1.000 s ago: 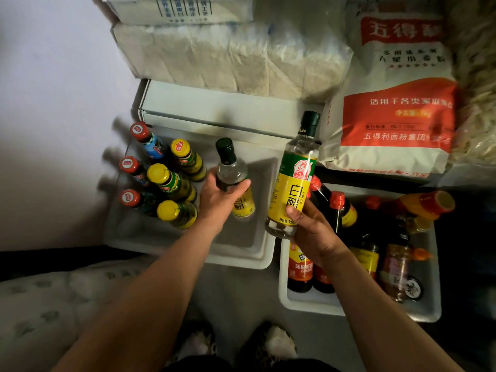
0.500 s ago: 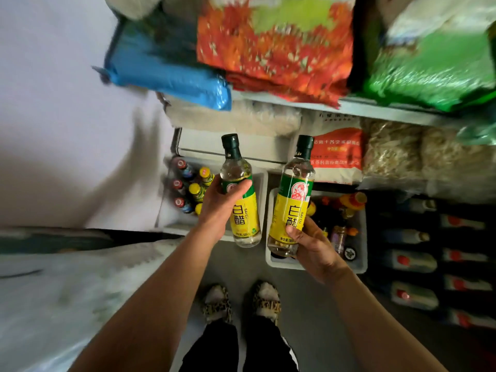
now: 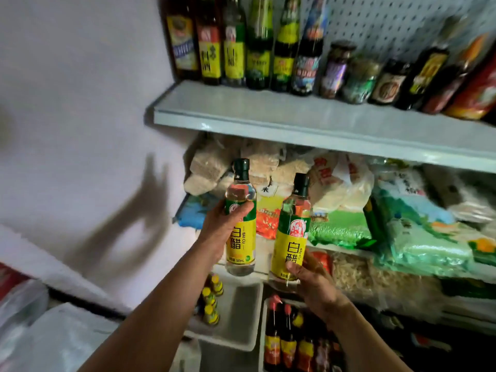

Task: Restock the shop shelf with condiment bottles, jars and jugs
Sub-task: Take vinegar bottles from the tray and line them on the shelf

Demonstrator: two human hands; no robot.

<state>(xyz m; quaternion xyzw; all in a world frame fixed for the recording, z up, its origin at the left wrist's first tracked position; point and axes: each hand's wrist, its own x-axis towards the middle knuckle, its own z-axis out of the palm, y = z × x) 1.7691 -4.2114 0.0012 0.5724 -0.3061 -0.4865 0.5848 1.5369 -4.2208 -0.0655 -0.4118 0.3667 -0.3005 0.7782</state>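
Observation:
My left hand grips a clear vinegar bottle with a dark green cap and a yellow and green label, held upright. My right hand holds a second, matching vinegar bottle by its base, just to the right and slightly lower. Both bottles hang in front of the middle shelves, below the grey upper shelf. A row of condiment bottles and jars stands along the back of that shelf, leaving its front strip bare.
Bags of noodles, rice and dried goods fill the middle shelves. On the floor, a white bin holds small yellow-capped bottles and a second bin holds dark sauce bottles. A white wall runs along the left.
Both hands lifted the two vinegar bottles up from the floor bins to mid-shelf height. My view swung upward, bringing the upper condiment shelf into sight.

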